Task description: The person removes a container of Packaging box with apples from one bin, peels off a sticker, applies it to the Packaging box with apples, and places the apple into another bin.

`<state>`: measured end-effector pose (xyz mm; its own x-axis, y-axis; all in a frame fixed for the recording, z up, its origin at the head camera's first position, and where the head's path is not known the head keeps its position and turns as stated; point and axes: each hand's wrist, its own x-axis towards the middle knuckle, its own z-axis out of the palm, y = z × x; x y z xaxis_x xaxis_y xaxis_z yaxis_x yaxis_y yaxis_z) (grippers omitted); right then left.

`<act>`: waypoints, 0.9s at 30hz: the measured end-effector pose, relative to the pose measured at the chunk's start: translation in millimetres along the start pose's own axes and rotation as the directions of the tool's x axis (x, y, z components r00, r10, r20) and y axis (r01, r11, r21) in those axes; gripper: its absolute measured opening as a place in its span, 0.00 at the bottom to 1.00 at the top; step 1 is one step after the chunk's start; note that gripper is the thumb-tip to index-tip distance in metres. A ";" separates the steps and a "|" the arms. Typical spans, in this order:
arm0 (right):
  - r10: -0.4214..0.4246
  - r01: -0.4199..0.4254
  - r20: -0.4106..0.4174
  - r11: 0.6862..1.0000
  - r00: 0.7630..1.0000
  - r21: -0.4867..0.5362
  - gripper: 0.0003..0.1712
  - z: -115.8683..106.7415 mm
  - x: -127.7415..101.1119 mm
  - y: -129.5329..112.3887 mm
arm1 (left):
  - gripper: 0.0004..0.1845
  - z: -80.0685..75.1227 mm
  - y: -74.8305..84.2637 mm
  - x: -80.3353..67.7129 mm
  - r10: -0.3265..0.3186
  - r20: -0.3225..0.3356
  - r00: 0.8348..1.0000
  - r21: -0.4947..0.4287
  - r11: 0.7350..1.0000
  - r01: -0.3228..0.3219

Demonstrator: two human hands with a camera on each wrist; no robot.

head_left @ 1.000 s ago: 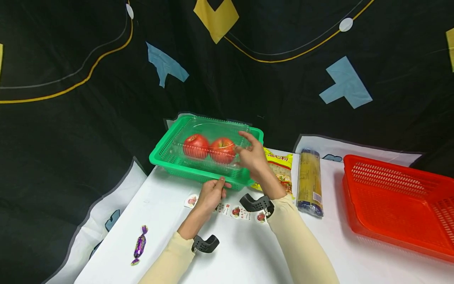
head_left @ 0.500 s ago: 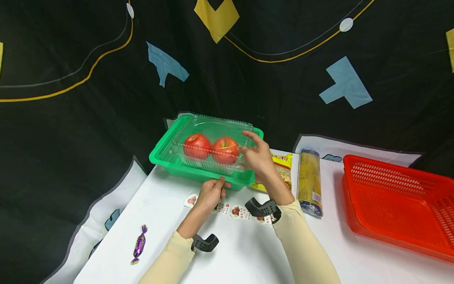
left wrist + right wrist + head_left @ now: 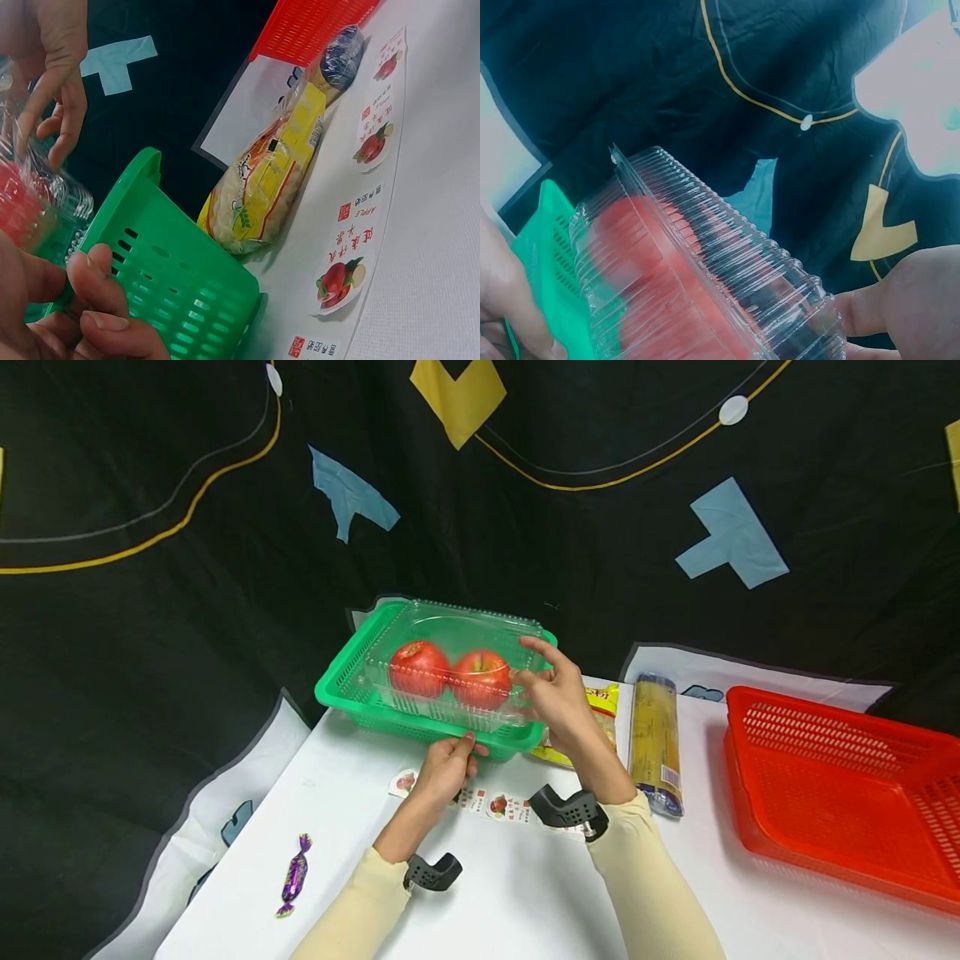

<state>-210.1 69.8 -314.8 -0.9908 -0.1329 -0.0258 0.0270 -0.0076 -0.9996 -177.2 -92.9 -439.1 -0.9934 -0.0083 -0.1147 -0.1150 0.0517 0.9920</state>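
We see the left hand (image 3: 446, 770) gripping the near rim of the green basket (image 3: 347, 675), its fingers curled over the edge at the middle of the front wall; in the left wrist view its thumb and fingertips (image 3: 96, 277) pinch that green wall. The right hand (image 3: 553, 695) holds the right end of the clear plastic clamshell box (image 3: 450, 635), thumb and fingers pinching its edge; the box sits in the basket, its right end seemingly raised a little above the rim. Inside the box lie two red apples (image 3: 448, 672), side by side and touching. The basket stands at the far edge of the white table (image 3: 517, 902); just right of it lies a yellow noodle packet (image 3: 597, 702), partly hidden behind the right wrist; beside that lies a long pack of spaghetti (image 3: 653, 742), and well to the right a red basket (image 3: 840, 785). A strip of apple stickers (image 3: 501, 806) lies on the table between the forearms; a purple wrapped sweet (image 3: 296, 877) lies near the table's left edge.
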 end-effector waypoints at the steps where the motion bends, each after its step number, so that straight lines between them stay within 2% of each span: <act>1: -0.001 0.001 -0.003 1.000 1.000 0.001 0.31 -0.6 -0.9 -0.6 | 0.22 0.1 0.2 -0.2 0.004 -0.002 1.000 0.000 1.000 -0.004; 12: -0.007 0.006 0.002 1.000 1.000 0.030 0.31 -8.5 -9.0 -1.5 | 0.22 -0.3 0.4 -0.3 0.007 -0.011 1.000 0.024 1.000 -0.007; 19: -0.013 0.013 -0.006 0.999 1.000 0.045 0.31 -14.2 -14.7 -2.2 | 0.22 -1.6 2.2 0.7 0.006 0.017 1.000 0.065 0.998 -0.008; 27: -0.023 0.023 -0.016 0.998 1.000 0.054 0.31 -16.5 -20.0 -3.8 | 0.23 -1.6 3.3 0.4 0.004 0.014 1.000 0.043 0.999 -0.005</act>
<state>-192.6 88.9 -310.7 -0.9932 -0.1166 -0.0033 0.0109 -0.0645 -0.9979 -177.9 -94.4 -435.8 -0.9937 0.0060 -0.1116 -0.1105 0.0949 0.9893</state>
